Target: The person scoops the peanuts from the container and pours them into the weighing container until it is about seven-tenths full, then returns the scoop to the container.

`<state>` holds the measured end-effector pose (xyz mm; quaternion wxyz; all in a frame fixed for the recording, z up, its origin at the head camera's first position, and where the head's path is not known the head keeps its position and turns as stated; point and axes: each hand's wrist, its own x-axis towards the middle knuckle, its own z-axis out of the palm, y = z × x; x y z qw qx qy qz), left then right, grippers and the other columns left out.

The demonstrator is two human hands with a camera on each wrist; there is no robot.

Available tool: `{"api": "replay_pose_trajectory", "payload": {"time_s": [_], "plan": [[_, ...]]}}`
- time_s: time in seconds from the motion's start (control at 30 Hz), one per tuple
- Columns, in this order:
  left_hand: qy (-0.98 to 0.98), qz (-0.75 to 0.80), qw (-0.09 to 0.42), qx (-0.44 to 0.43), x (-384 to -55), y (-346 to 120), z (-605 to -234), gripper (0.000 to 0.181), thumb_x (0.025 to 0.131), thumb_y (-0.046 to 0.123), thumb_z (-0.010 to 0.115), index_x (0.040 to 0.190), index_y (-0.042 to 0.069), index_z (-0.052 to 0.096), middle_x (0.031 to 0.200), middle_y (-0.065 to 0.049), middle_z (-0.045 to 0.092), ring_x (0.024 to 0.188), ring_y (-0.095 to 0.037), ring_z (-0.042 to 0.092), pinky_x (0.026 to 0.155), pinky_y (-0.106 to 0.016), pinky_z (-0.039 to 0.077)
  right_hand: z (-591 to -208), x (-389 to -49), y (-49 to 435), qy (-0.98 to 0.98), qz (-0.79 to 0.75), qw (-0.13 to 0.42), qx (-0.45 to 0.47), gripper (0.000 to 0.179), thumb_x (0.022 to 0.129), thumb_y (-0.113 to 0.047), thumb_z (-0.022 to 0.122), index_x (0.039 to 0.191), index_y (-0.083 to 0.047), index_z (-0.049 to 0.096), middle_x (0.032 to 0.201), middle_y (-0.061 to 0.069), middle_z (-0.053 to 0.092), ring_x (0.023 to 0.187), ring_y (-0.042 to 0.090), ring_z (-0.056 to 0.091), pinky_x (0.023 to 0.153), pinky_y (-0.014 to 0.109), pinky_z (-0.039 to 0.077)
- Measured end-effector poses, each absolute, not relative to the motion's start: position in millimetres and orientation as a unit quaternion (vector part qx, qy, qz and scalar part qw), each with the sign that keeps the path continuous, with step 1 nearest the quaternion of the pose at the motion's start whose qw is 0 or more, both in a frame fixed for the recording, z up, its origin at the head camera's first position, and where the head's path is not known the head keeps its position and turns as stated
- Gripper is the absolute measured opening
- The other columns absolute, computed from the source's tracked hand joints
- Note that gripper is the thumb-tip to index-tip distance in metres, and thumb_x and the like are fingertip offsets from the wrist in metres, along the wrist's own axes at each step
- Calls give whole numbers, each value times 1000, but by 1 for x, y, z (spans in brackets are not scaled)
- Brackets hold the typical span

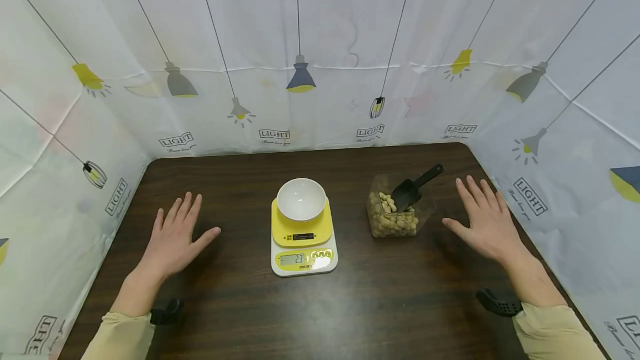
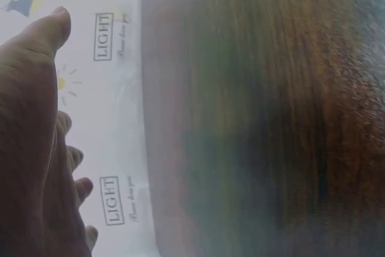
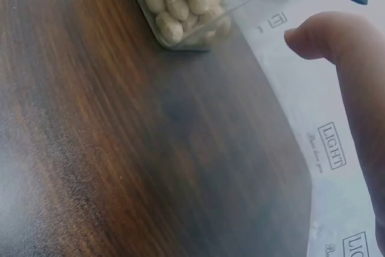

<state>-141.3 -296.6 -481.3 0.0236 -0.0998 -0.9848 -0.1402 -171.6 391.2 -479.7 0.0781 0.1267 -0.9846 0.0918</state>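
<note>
My left hand [image 1: 175, 238] is spread over the left side of the table, fingers straight and holding nothing. On the right, my right hand [image 1: 487, 224] is likewise spread, its thumb pointing toward a clear plastic container [image 1: 374, 221]. Peanuts in their shells [image 3: 177, 1] fill the lower part of that container. A black scoop [image 1: 407, 192] leans in it, handle up to the right. Between the hands stands a yellow and white kitchen scale [image 1: 304, 260], its display reading about 23. A white bowl [image 1: 301, 200] sits on the scale's yellow platform.
The dark wood-grain table [image 1: 240, 304] has rounded far corners. A white curtain [image 1: 340, 32] printed with lamps surrounds its back and both sides, close to the right hand's fingers. Black straps [image 1: 167, 312] circle both wrists.
</note>
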Motion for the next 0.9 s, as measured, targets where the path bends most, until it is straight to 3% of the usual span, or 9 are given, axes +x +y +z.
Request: {"api": "replay_pose_trajectory", "payload": {"time_s": [0.17,0.4,0.6,0.73,0.9], "plan": [[-983,-145,20,-107,-142,-292,-474,99,98,68,50,166,15,2,170,-17,2,154,-44,5,117,-67,-5,-471,-174,388,-981,115,84,134,98,98,-52,63,166,-14,4,170,19,6,155,40,-6,118,63,-8],[-980,-156,22,-125,-143,-282,-465,100,97,69,52,166,15,3,171,-15,3,155,-41,4,119,-64,-2,-457,-177,384,-974,143,103,146,94,98,-50,63,166,-14,9,169,19,14,155,41,4,118,65,7],[-977,-161,31,-139,-144,-271,-459,102,95,70,55,167,15,7,170,-16,6,155,-39,6,120,-63,2,-450,-179,382,-968,163,109,155,90,98,-45,65,166,-12,15,169,18,17,154,42,10,119,62,9],[-973,-162,38,-159,-144,-262,-450,104,92,72,57,167,16,10,170,-15,14,154,-40,14,120,-60,7,-443,-179,379,-961,183,130,161,83,99,-40,66,164,-11,24,166,17,27,151,42,21,118,61,15],[-962,-192,55,-189,-144,-244,-434,104,88,73,63,165,16,23,161,-14,35,146,-39,33,114,-60,28,-429,-184,371,-946,212,174,173,71,97,-30,71,158,-12,41,155,18,45,139,46,39,110,64,28]]}}
